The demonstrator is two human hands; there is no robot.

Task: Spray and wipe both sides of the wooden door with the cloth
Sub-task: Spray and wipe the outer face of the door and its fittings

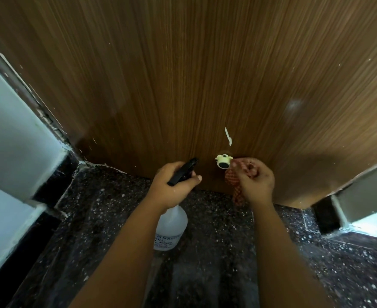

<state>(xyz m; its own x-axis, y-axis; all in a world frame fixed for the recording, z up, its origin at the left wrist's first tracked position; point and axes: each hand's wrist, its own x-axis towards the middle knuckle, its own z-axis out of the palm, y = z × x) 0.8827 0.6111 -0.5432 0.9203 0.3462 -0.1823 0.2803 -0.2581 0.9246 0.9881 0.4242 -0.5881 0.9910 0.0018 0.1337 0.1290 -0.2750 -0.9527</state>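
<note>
The brown wooden door (pixel 205 74) fills the upper view, its bottom edge just above the floor. My left hand (pixel 172 185) grips the black trigger head of a clear spray bottle (pixel 172 225), nozzle aimed at the door's lower part. My right hand (pixel 256 181) holds a bunched red checked cloth (pixel 233 181) against the door near its bottom. A pale round door stopper (pixel 223 162) sticks out of the door just left of the cloth. A white paint streak (pixel 228 135) marks the wood above it.
Dark speckled stone floor (pixel 205 263) lies below. A pale wall (pixel 9 130) with black skirting and the door's hinge edge (pixel 47 121) stands at the left. Another wall corner (pixel 365 201) sits at the lower right, past the door's free edge.
</note>
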